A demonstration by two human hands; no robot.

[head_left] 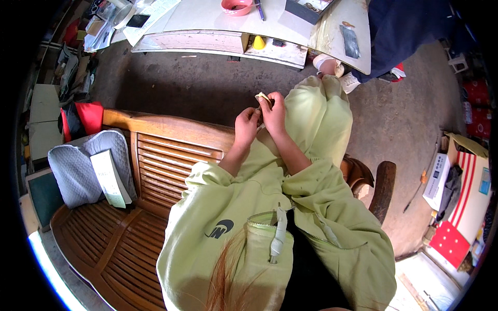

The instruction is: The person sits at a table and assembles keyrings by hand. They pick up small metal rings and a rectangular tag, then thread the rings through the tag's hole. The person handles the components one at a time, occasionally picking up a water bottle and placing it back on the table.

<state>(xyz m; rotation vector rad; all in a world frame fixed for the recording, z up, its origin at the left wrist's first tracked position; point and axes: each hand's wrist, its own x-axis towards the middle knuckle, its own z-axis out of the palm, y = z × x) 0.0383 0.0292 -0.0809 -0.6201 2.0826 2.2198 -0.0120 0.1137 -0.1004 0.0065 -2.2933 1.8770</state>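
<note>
Both my hands are close together over my lap, in front of my light green sleeves. My right hand (274,112) is closed, with a small pale yellow piece (263,97) pinched at its thumb and fingertips. What kind of thing the piece is cannot be made out. Just left of it and a little lower, my left hand (247,126) has its fingers curled in a pinch, nearly touching the right. Something dark and small shows between the two hands, too small to name.
I sit on a slatted wooden bench (176,147); a grey cushion (78,166) and a booklet (108,173) lie on its left. Ahead stands a white table (197,18) with a pink bowl (236,6) and a dark box (309,9). Cartons (467,186) stand at right.
</note>
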